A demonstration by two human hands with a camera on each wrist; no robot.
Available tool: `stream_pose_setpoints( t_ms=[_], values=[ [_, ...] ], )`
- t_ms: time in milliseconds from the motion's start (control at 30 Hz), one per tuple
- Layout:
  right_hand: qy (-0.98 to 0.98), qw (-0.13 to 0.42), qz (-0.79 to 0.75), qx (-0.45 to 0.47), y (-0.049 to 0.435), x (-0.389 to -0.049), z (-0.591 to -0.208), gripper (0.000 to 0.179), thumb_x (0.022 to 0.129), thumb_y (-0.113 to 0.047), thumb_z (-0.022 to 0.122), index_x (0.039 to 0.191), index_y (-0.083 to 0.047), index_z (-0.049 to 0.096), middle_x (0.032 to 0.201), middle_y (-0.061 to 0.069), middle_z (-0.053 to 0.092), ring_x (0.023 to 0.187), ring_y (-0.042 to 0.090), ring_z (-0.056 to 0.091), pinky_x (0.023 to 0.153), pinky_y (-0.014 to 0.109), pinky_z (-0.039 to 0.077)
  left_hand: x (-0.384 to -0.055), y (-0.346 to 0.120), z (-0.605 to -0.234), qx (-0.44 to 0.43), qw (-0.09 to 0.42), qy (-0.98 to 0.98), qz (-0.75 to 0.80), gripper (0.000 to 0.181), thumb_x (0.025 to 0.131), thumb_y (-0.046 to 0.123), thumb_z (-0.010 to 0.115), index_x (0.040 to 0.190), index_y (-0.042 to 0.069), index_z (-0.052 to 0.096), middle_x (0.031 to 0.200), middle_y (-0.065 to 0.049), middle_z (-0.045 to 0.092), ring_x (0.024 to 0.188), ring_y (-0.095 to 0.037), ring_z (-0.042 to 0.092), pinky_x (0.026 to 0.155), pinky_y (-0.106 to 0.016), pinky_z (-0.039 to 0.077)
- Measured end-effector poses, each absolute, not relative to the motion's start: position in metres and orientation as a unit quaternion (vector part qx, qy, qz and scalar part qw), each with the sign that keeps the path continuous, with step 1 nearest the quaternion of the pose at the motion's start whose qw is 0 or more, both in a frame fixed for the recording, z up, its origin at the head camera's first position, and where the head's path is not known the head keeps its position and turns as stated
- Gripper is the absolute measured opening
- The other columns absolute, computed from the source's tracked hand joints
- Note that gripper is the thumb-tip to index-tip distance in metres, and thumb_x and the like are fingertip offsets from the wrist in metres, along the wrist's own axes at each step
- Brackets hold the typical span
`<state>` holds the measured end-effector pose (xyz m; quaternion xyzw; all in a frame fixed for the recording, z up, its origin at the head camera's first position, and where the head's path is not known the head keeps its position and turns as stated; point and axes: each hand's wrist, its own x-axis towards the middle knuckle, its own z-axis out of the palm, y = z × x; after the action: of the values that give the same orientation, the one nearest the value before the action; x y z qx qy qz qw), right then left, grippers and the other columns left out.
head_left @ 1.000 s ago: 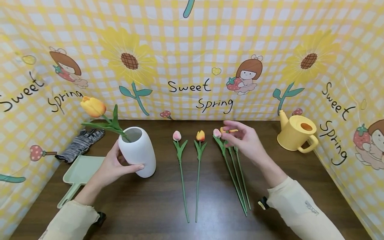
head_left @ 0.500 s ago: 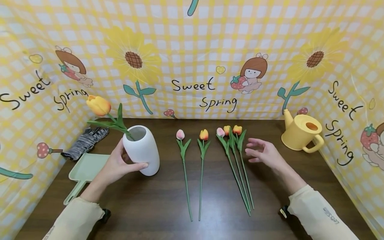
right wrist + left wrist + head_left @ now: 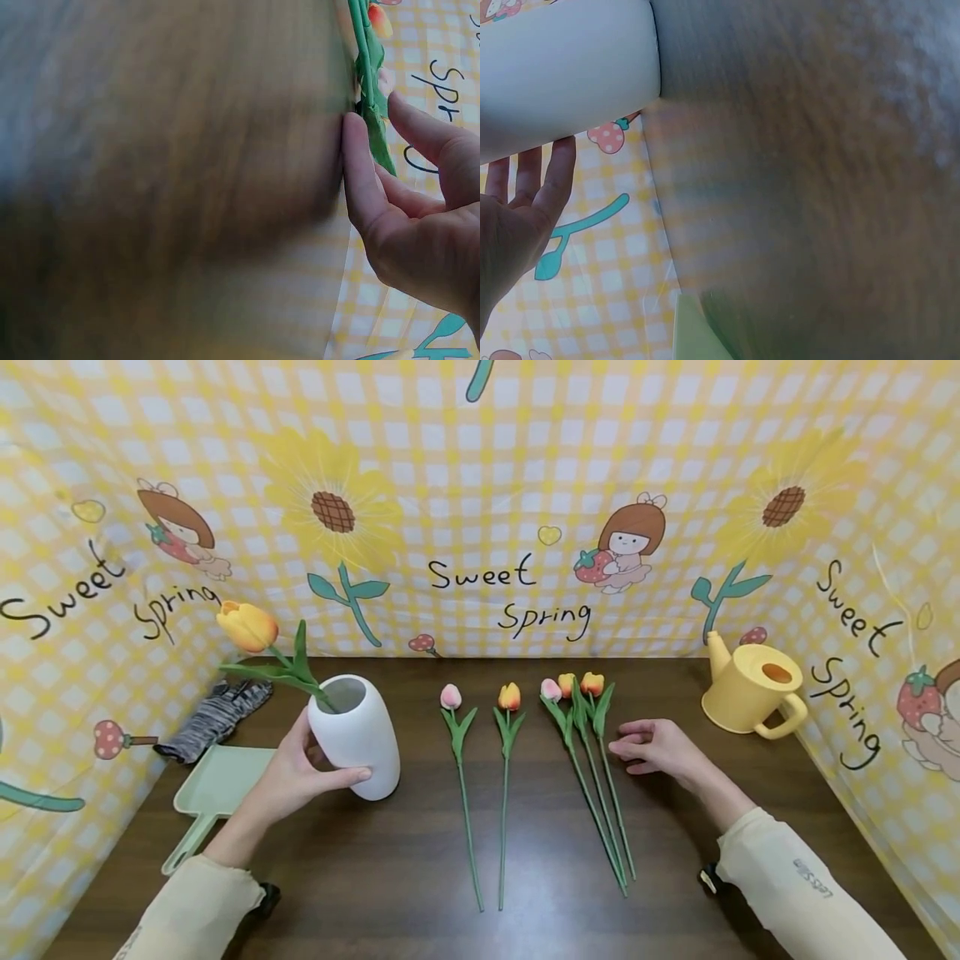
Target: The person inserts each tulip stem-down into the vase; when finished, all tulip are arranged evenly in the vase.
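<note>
My left hand [image 3: 292, 777] grips a white vase [image 3: 363, 747], thumb across its front and fingers behind it. An orange-yellow tulip [image 3: 249, 627] leans out of the vase's mouth to the left. In the left wrist view, fingertips touch the white vase [image 3: 562, 67]. My right hand [image 3: 656, 747] is just right of a group of three tulips [image 3: 592, 760], one pink and two orange, lying side by side. Its thumb and fingers stand apart near the leaves [image 3: 373, 97] in the right wrist view, with nothing held. A pink tulip [image 3: 455, 739] and an orange tulip [image 3: 507, 739] lie separately between the hands.
A yellow watering can [image 3: 750, 689] stands at the back right. To the left lie a pale green dustpan [image 3: 221, 781] and a grey knitted glove-like item [image 3: 213, 718]. Yellow checked cloth [image 3: 480, 468] walls the dark wooden table [image 3: 390, 877] at the back and sides.
The right hand has drawn back to the right from over the heads of the grouped tulips, then lowered slightly beside their stems. The left hand keeps its hold on the vase.
</note>
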<state>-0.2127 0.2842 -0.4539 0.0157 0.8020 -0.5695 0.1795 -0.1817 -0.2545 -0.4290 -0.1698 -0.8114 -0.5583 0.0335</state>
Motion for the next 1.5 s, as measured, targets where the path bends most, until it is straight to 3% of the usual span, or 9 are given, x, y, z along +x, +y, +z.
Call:
stream_pose_setpoints(
  t_ms=[200,533,1000,1333,1500],
  values=[
    [0.815,0.191,-0.546,0.037,0.283,-0.214,-0.455,0.061,0.091,-0.018,0.078,0.133,0.016,0.05,0.1,0.013,0.072,0.085,0.02,0.07,0.073,0.038,0.061,-0.181,-0.252,-0.434,-0.171,0.032,-0.809,-0.561,0.1,0.072,0.004,0.092,0.151,0.029,0.036,0.135,-0.002,0.055,0.112,-0.024,0.063,0.086,-0.035,0.056],
    [0.828,0.201,-0.521,0.045,0.272,-0.218,-0.453,0.051,0.089,-0.024,0.081,0.119,0.012,0.059,0.091,0.012,0.072,0.077,0.021,0.069,0.068,0.039,0.061,-0.182,-0.256,-0.427,-0.167,0.029,-0.812,-0.558,0.099,0.072,0.005,0.093,0.15,0.029,0.036,0.135,-0.001,0.055,0.114,-0.024,0.061,0.087,-0.033,0.055],
    [0.839,0.212,-0.499,0.043,0.262,-0.217,-0.452,0.047,0.089,-0.023,0.081,0.116,0.01,0.062,0.087,0.009,0.071,0.074,0.02,0.068,0.065,0.038,0.061,-0.175,-0.252,-0.415,-0.164,0.024,-0.807,-0.567,0.097,0.07,-0.001,0.092,0.148,0.015,0.036,0.135,-0.007,0.055,0.113,-0.023,0.062,0.089,-0.035,0.055],
    [0.831,0.222,-0.508,0.04,0.264,-0.215,-0.451,0.041,0.091,-0.019,0.079,0.116,0.009,0.062,0.084,0.007,0.07,0.074,0.019,0.068,0.065,0.037,0.061,-0.181,-0.257,-0.427,-0.163,0.029,-0.81,-0.562,0.098,0.071,0.005,0.093,0.148,0.027,0.037,0.135,-0.001,0.055,0.114,-0.024,0.061,0.09,-0.035,0.054],
    [0.829,0.226,-0.51,0.04,0.264,-0.216,-0.45,0.038,0.091,-0.016,0.077,0.115,0.009,0.062,0.084,0.007,0.069,0.074,0.019,0.067,0.065,0.037,0.061,-0.182,-0.258,-0.428,-0.167,0.031,-0.81,-0.56,0.097,0.071,0.007,0.093,0.148,0.027,0.037,0.134,-0.001,0.055,0.114,-0.025,0.061,0.09,-0.038,0.055]
  ],
)
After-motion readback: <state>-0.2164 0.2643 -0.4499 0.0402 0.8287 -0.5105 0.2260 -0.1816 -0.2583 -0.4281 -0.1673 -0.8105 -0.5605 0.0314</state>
